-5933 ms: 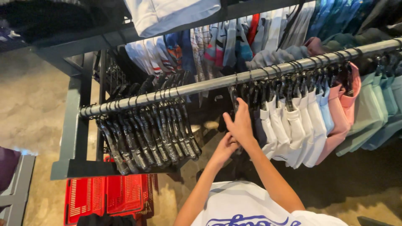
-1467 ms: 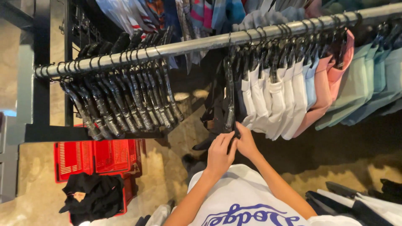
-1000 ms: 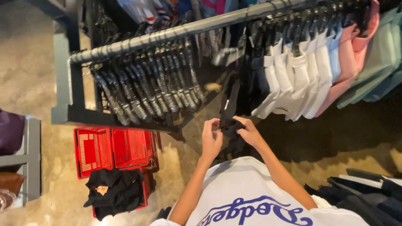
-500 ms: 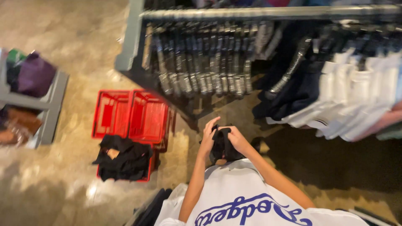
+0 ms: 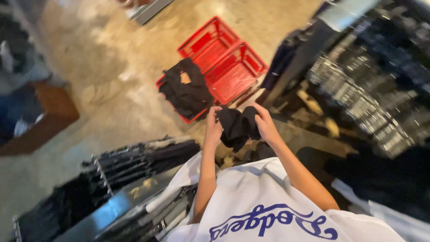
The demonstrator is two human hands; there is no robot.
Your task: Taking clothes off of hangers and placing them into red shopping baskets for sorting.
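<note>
Hands together in front of the chest: left hand and right hand both pinch a bunched black garment, off any hanger. Below, red baskets already carry one black piece (folded, roughly); this one isn't in yet.

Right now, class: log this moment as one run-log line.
left hand: grips black garment | right hand: grips same | beyond: red baskets

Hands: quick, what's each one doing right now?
Left hand: closed on the black garment.
Right hand: closed on the same garment's other side.
</note>
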